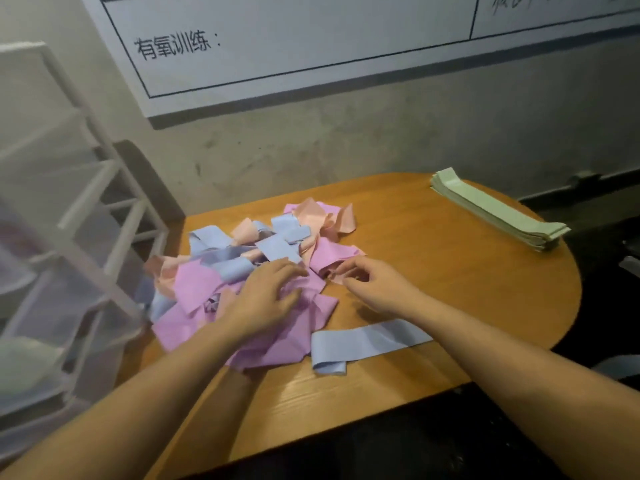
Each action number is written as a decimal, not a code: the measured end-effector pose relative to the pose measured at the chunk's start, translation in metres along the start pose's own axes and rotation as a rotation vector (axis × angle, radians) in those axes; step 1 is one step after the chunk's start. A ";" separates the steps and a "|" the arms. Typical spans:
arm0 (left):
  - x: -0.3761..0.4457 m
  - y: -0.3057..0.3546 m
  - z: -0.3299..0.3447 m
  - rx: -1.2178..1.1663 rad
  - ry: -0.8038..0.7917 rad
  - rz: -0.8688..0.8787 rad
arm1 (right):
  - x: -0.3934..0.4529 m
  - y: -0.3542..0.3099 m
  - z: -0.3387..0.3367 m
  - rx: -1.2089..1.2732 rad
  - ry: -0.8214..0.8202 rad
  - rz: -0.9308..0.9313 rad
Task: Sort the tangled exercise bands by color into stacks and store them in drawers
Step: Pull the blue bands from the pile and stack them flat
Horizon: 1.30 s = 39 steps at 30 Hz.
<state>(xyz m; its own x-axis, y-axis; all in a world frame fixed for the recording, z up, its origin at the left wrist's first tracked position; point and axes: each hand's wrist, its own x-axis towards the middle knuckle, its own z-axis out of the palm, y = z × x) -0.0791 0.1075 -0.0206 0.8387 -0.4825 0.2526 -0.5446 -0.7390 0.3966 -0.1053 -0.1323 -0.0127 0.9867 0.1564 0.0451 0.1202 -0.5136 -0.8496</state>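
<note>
A tangled pile of bands [214, 285] in pink, blue and peach lies on the left half of the wooden table [433, 271]. My left hand [263, 296] rests flat on the pink bands in the middle of the pile, fingers spread. Just right of it, my right hand [370, 285] pinches the end of a peach band [334, 277] at the pile's edge. One blue band [367, 344] lies loose and partly folded at the pile's near right side. A neat stack of green bands [495, 209] sits at the table's far right.
A white drawer unit [69, 237] with translucent drawers stands at the left, close to the table; one lower drawer shows something pale green [27, 362]. A wall with a whiteboard [311, 39] rises behind the table. The table's right half is bare wood.
</note>
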 end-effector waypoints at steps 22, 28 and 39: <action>0.007 0.025 0.041 0.131 -0.410 0.242 | -0.010 0.063 -0.007 -0.273 -0.096 -0.242; 0.007 0.035 0.038 0.022 -0.271 0.236 | -0.036 0.076 -0.013 -0.323 -0.055 -0.335; 0.006 0.068 0.024 -0.549 -0.138 -0.090 | -0.053 0.064 -0.028 0.191 -0.008 -0.104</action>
<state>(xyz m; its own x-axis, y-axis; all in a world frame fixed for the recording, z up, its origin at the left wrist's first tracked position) -0.1110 0.0429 -0.0137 0.8530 -0.5134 0.0939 -0.3581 -0.4447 0.8210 -0.1469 -0.1972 -0.0544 0.9691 0.2076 0.1336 0.1972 -0.3253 -0.9248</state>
